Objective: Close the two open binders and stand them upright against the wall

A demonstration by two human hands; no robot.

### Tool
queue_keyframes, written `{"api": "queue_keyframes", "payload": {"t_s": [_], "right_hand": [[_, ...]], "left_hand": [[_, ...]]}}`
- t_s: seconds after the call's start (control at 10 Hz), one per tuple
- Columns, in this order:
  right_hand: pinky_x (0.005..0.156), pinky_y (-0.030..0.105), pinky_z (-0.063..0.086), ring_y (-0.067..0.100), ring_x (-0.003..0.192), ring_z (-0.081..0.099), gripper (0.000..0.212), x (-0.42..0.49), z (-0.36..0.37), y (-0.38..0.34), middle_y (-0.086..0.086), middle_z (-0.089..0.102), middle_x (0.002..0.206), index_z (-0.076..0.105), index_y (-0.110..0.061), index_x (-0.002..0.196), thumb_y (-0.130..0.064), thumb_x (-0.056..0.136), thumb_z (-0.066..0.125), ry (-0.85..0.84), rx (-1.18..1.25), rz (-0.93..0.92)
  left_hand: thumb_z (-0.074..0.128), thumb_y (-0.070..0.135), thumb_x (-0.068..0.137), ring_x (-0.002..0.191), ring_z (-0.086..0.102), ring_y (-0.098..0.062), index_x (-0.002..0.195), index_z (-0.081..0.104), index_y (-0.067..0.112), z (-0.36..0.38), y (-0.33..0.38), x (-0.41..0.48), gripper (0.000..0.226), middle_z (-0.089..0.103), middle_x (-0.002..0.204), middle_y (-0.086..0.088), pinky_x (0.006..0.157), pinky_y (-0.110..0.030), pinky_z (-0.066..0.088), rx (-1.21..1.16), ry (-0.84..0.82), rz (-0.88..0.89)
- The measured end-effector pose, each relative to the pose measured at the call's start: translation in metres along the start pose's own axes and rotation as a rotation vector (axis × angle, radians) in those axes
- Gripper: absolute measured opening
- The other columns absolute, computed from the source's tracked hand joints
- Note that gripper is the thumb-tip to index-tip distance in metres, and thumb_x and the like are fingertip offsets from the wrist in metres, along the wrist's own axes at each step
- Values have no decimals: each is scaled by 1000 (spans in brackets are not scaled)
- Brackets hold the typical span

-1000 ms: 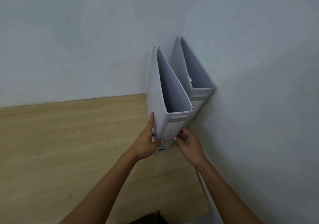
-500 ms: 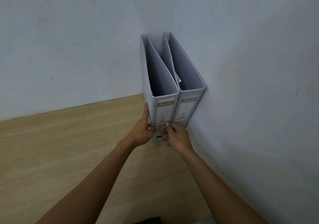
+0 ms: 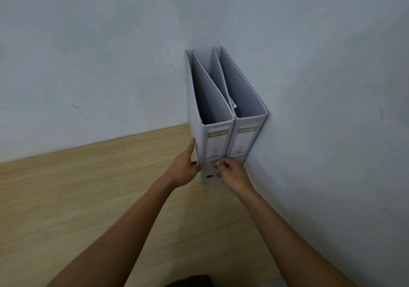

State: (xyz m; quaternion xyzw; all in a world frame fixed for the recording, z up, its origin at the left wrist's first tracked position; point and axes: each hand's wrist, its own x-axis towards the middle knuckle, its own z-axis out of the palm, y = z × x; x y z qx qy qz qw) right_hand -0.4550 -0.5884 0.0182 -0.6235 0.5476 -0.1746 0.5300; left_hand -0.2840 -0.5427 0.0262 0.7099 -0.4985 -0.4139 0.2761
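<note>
Two pale grey lever-arch binders stand upright side by side in the corner of the wooden table, spines facing me. The right binder [image 3: 245, 140] rests against the right wall. The left binder [image 3: 215, 145] touches it. My left hand [image 3: 184, 168] lies flat against the left binder's left cover, thumb on the spine edge. My right hand [image 3: 232, 175] has its fingertips on the lower spine of the left binder, near the finger hole. Both binders are closed at the spine side and empty inside.
The wooden tabletop [image 3: 88, 198] stretches left and toward me. A pale back wall [image 3: 99, 65] and a right wall [image 3: 332, 109] meet behind the binders. A dark object [image 3: 190, 281] shows at the bottom edge.
The left binder, held tilted above the table a second ago, now stands upright on the table against the right binder. Both hands stay at its lower spine.
</note>
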Motion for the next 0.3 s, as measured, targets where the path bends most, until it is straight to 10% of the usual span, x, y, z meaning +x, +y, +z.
{"api": "queue_keyframes", "payload": {"t_s": [0.3], "right_hand": [[87, 36, 49, 25, 108, 67, 7, -13, 3, -10, 7, 71, 111, 62, -27, 85, -31, 91, 63, -13, 12, 167]], "left_hand": [[62, 28, 99, 139, 53, -26, 163, 12, 25, -42, -44, -68, 81, 33, 166, -8, 101, -30, 44, -59, 18, -129]]}}
